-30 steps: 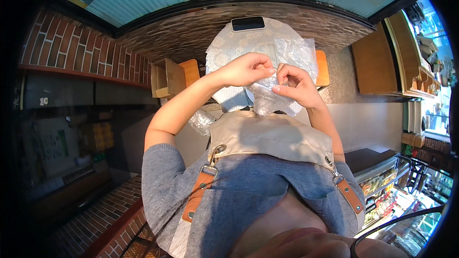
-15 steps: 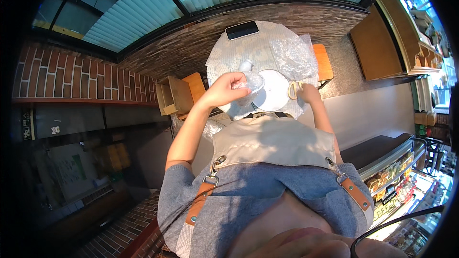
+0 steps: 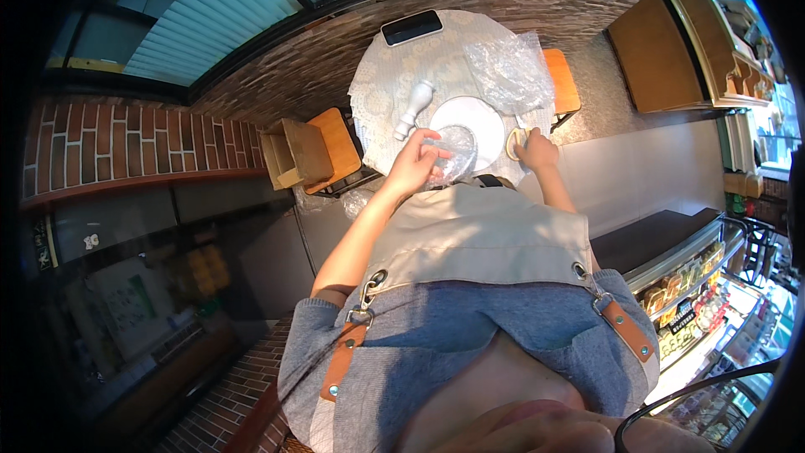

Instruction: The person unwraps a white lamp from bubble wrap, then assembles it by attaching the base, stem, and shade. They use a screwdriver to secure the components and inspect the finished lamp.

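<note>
My left hand (image 3: 417,165) is at the near left of the round table, its fingers curled on a crumpled piece of clear bubble wrap (image 3: 454,159). That wrap overlaps the near left part of a round white disc (image 3: 489,132), which lies flat. Beyond the same hand, a white turned post (image 3: 414,109) with a bulbous end lies on its side. My right hand (image 3: 539,151) is closed at the pale yellow handles of a pair of scissors (image 3: 514,144), just right of the disc. The scissors' blades point away from me and are hard to make out.
A larger sheet of bubble wrap (image 3: 511,71) covers the table's far right. At the far edge of the patterned tablecloth (image 3: 377,75) lies a dark-screened phone (image 3: 412,28). An open cardboard box (image 3: 295,153) rests on a wooden chair (image 3: 335,147) at left; another chair (image 3: 560,84) stands right.
My left hand has come down toward me with its bubble wrap, uncovering more of the white post. The scissors in my right hand have turned slightly, and the whole view has shifted a little.
</note>
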